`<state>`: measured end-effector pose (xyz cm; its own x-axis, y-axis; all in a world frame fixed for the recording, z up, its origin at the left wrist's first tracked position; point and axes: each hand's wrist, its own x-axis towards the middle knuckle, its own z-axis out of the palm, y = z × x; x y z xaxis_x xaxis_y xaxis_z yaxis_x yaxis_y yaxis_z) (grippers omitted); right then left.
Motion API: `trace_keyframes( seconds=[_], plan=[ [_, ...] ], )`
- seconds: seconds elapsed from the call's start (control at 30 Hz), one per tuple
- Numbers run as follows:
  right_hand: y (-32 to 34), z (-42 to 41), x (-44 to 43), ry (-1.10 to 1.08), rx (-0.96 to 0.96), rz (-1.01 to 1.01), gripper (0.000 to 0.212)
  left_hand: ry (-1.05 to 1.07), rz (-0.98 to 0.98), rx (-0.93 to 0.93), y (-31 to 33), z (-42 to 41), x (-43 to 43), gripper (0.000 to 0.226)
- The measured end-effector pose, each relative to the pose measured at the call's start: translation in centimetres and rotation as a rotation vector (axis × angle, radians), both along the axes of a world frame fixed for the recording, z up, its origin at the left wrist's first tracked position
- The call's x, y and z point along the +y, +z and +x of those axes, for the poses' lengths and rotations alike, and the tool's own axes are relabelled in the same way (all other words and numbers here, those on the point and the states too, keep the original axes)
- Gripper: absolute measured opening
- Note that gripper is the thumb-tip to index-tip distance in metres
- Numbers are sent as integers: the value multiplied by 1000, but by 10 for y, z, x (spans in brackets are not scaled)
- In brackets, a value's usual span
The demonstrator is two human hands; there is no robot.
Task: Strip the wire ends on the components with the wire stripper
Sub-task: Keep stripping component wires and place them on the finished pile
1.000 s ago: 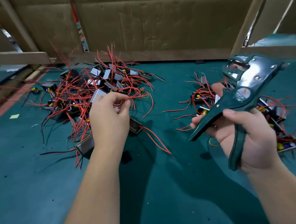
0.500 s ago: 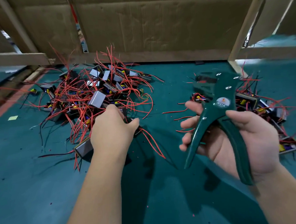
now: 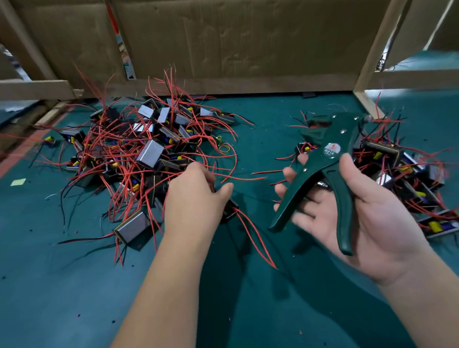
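Observation:
A large heap of small box-shaped components (image 3: 147, 154) with red and black wires lies at the left on the green mat. My left hand (image 3: 195, 199) reaches into its near right edge and grips one dark component (image 3: 229, 209), whose red wires trail down to the right. My right hand (image 3: 358, 215) lies palm up and holds the dark green wire stripper (image 3: 326, 163), thumb over one handle, fingers under the other. The stripper's handles are spread and its jaws point up and left. A second, smaller heap of components (image 3: 403, 170) lies behind my right hand.
The green mat (image 3: 70, 302) covers the table. Cardboard panels (image 3: 229, 40) and wooden slats (image 3: 24, 90) wall off the back. A slanted wooden post (image 3: 376, 49) stands at the back right. A small yellow-green paper scrap (image 3: 18, 182) lies at the far left.
My left hand has dropped from the top of the left heap to its near edge and closed on a component. My right hand has lowered the stripper and turned palm up.

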<state>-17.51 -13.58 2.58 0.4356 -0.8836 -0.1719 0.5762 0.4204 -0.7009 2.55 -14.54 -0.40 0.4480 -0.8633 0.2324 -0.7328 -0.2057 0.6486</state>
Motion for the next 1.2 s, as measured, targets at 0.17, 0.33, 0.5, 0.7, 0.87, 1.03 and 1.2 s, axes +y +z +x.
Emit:
trace_keyframes(
  seconds=[0.17,0.33,0.5,0.7,0.87,1.03,1.2],
  plan=[
    [-6,0,0,-7,70,-15,53,-122,-93,310,6,-7,-2,21],
    [-6,2,3,68,59,-55,53,-199,-205,978,17,-14,0,16],
    [-7,5,5,111,44,-67,54,-309,-182,1146,27,-16,5,22],
    [-8,4,6,113,53,-189,57,-344,-314,1087,34,-21,10,18],
    [-9,2,3,117,66,-200,57,-372,-333,1066,38,-18,11,13],
    [-9,5,6,177,99,-94,59,-447,-343,1056,40,-20,14,12],
    [-3,1,12,425,78,-46,71,-351,-359,987,37,-14,12,9]
  ],
)
